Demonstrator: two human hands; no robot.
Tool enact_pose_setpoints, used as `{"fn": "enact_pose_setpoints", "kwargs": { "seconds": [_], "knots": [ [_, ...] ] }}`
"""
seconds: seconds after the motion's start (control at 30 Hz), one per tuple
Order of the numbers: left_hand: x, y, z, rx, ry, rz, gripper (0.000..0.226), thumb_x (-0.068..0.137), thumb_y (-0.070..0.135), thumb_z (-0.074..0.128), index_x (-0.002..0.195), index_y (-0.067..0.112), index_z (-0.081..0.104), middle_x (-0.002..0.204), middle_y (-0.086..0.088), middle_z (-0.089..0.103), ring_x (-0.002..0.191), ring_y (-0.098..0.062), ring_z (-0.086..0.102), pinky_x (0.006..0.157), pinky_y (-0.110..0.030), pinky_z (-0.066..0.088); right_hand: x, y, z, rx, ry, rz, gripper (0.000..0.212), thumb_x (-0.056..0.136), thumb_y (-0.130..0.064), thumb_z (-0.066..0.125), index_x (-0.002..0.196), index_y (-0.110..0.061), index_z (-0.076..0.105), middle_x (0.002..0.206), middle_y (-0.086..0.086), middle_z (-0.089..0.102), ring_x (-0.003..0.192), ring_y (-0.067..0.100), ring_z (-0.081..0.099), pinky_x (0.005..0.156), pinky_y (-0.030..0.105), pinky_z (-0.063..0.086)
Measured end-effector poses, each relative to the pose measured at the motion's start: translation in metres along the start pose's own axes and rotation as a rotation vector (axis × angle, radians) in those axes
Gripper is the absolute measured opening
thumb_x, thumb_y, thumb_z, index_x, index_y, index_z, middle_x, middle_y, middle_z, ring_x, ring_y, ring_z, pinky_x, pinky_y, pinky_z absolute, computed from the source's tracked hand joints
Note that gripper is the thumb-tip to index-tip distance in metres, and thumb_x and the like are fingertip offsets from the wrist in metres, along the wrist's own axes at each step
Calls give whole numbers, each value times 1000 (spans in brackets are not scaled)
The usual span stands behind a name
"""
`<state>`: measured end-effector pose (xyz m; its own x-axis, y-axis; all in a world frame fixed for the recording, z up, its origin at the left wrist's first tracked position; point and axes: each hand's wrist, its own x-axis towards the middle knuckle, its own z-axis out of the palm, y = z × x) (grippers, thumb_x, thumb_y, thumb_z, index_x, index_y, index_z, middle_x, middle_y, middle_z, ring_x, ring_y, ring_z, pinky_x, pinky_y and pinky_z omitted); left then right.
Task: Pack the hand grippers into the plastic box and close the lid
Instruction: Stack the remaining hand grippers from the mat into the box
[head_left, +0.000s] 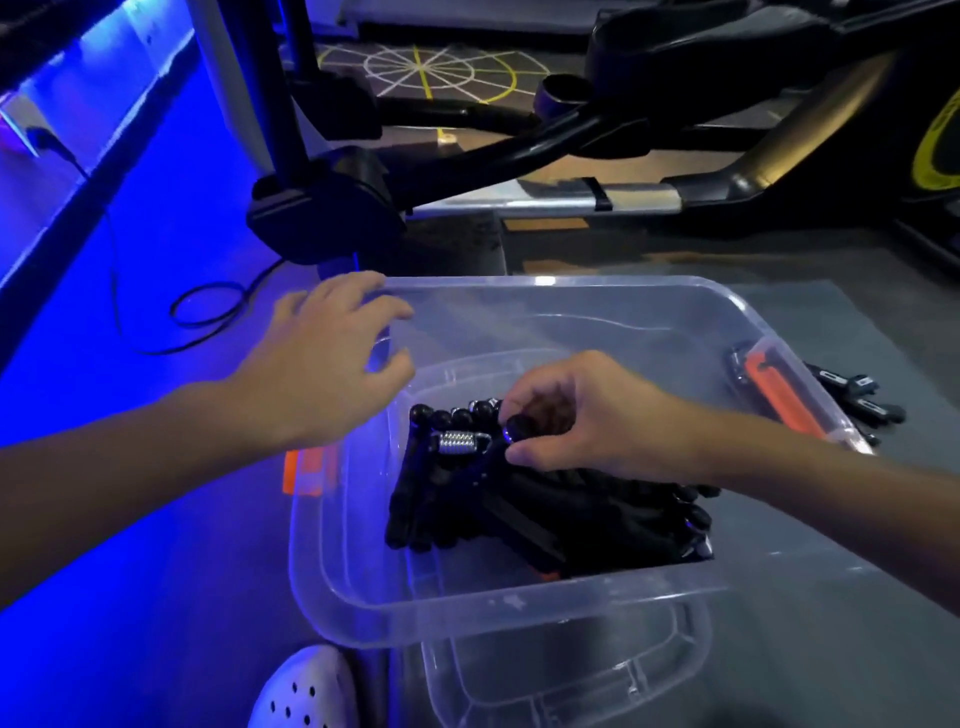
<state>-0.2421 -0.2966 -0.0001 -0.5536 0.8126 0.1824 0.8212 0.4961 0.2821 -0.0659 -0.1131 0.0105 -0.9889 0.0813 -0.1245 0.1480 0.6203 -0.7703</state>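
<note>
Reaching down into the clear plastic box (519, 608), the person's right hand (587, 415) has its grip narrowed to a pinch: thumb and curled fingers close on the knobbed head of the topmost hand gripper (457, 441), just right of its bright coiled spring. That one lies on a heap of black hand grippers (519, 509) piled in the near right part of the box, handles pointing every way.

The left hand (322, 364) hangs over the box's far left corner, its grip wide, fingers spread and loosely bent, holding nothing. From here I cannot tell whether the fingertips touch the rim.

Outside the box, against its right wall, a few loose grippers (852, 400) lie on the grey floor mat, one with an orange handle (779, 389) showing through the clear plastic. The see-through lid (571, 675) lies flat on the floor at the near side, partly under the box's edge, so the box stands open. An orange patch (306, 470) shows at the left wall; what it is I cannot make out.

A white perforated shoe (306, 691) sits at the near edge, a black cable (208, 312) loops on the blue-lit floor to the left, and a dark exercise machine (332, 208) stands beyond.
</note>
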Motion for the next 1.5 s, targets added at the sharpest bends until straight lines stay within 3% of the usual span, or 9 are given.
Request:
{"fn": "enact_pose_setpoints", "kwargs": {
  "seconds": [0.1, 0.37, 0.6, 0.8, 0.9, 1.03, 1.27, 1.5],
  "knots": [
    [0, 1, 0, -4, -9, 21, 71, 73, 58, 25, 126, 23, 58, 148, -6, 40, 139, -22, 31, 111, -48, 27, 3, -1, 8, -14, -67, 16, 14, 79, -18, 80, 90, -18, 72, 69, -11, 65, 59, 0, 55, 61, 22, 48],
    [-2, -3, 1, -8, -11, 13, 66, 74, 57, 23, 116, 25, 62, 150, -2, 37, 141, -19, 27, 109, -47, 30, 13, -9, 23, -146, -182, 9, 16, 79, -24, 79, 92, -21, 72, 77, -3, 68, 61, 2, 53, 63, 26, 48],
    [-4, -4, 2, -22, 1, 16, 65, 73, 56, 23, 113, 23, 64, 151, -2, 37, 142, -20, 26, 108, -48, 32, 23, -3, 47, -276, -279, -28, 20, 76, -23, 79, 94, -20, 71, 82, -6, 69, 72, 8, 59, 67, 17, 46],
    [-14, -7, -2, -55, -54, 32, 68, 71, 59, 24, 118, 26, 60, 156, -2, 28, 146, -14, 15, 114, -45, 26, 30, 5, 62, -379, -337, -54, 26, 79, -24, 77, 104, -20, 71, 81, -15, 59, 64, -13, 51, 62, 3, 35],
    [-20, -8, -4, -76, -57, 35, 68, 71, 59, 24, 116, 25, 61, 156, -3, 28, 146, -12, 14, 114, -44, 25, 34, 10, 69, -471, -369, -87, 26, 81, -29, 75, 106, -24, 69, 79, -11, 60, 62, -3, 50, 61, 9, 36],
    [-21, -7, -6, -78, -58, 40, 68, 71, 58, 23, 115, 25, 62, 155, -3, 29, 147, -13, 14, 114, -45, 26, 36, 16, 77, -550, -371, -127, 28, 82, -33, 71, 108, -28, 67, 85, -5, 65, 75, 13, 55, 69, 28, 44],
    [-26, -22, -11, -108, -179, 99, 66, 72, 65, 25, 123, 36, 54, 162, 3, 10, 148, -4, -4, 116, -44, 20, 37, 22, 80, -512, -306, -148, 32, 83, -34, 72, 114, -28, 68, 83, -14, 49, 72, 1, 41, 66, 20, 32],
    [-33, -35, -14, -44, -219, 191, 66, 79, 66, 21, 131, 37, 48, 163, 5, 1, 146, 0, -12, 114, -37, 20, 37, 29, 82, -495, -273, -168, 31, 80, -34, 76, 109, -26, 68, 88, -10, 46, 86, 9, 48, 75, 23, 36]
  ]
}}
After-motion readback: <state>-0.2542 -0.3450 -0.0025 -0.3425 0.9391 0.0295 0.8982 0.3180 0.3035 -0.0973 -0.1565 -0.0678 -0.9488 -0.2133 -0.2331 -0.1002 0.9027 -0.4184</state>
